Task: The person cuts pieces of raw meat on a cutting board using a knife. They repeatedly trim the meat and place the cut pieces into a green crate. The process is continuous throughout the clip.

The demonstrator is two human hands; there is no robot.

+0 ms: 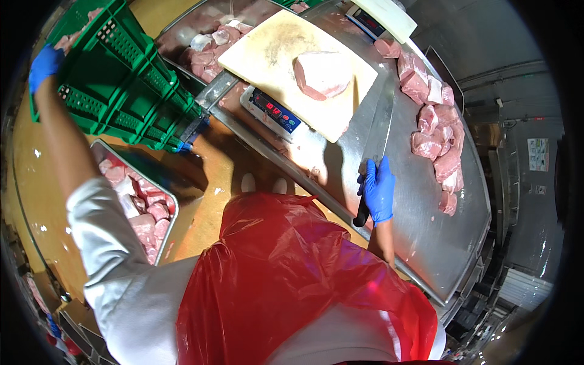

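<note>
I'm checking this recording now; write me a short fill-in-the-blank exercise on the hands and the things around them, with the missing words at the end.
1. The right hand holds a ____.
2. The plastic crate nearest the left hand is coloured ____.
3. One large piece of raw meat, apart from the others, lies on the ____.
4. The lit digits on the nearer digital scale are coloured ____.

Missing words: knife; green; cutting board; red.

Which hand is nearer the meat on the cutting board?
Right. The right hand, holding a knife, is below-right of the meat in view; the left hand is far left, at a green crate.
</note>
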